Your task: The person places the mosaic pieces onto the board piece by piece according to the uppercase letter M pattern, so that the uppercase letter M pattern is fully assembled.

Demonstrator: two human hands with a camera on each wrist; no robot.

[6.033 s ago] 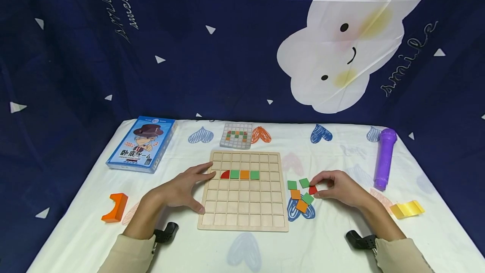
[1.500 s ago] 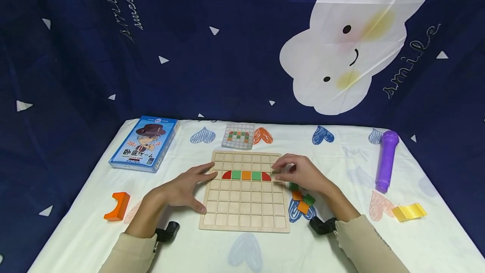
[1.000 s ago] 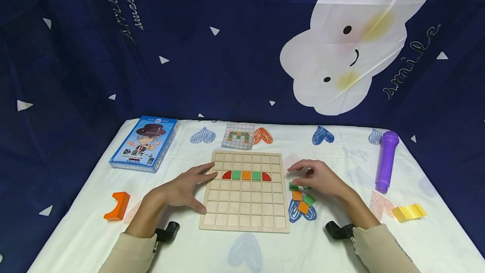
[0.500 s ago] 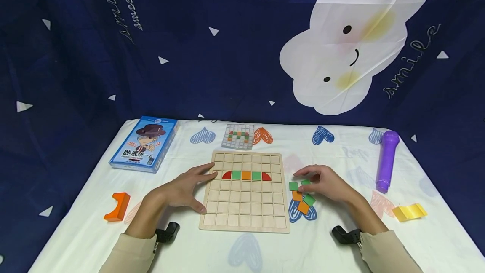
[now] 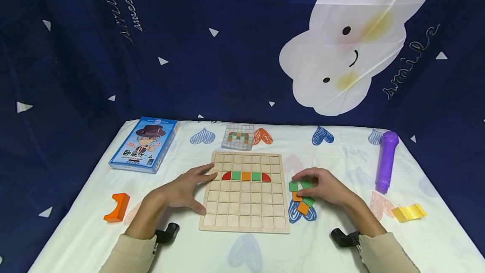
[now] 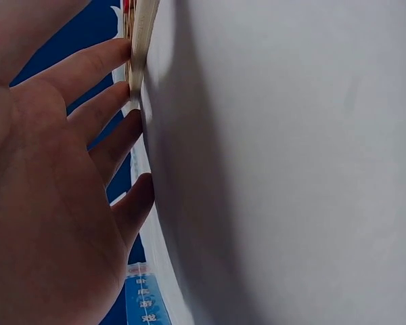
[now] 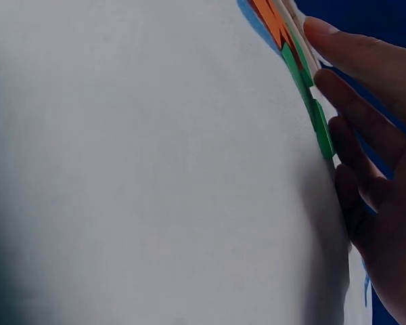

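On the counter (image 5: pixel 341 247), your left hand (image 5: pixel 182 189) lies flat, steadying the wooden grid board's (image 5: pixel 245 205) left edge. Your right hand (image 5: pixel 323 185) reaches into the loose tiles just right of it, fingertips on a green tile (image 5: pixel 305 184); I cannot tell if it is pinched. Next comes lifting it cleanly.

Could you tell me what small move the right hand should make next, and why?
Probably pinch the green tile under its fingertips and lift it. The right hand rests over the loose tiles beside the wooden board, where only one row is filled, and the left hand steadies the board's edge.
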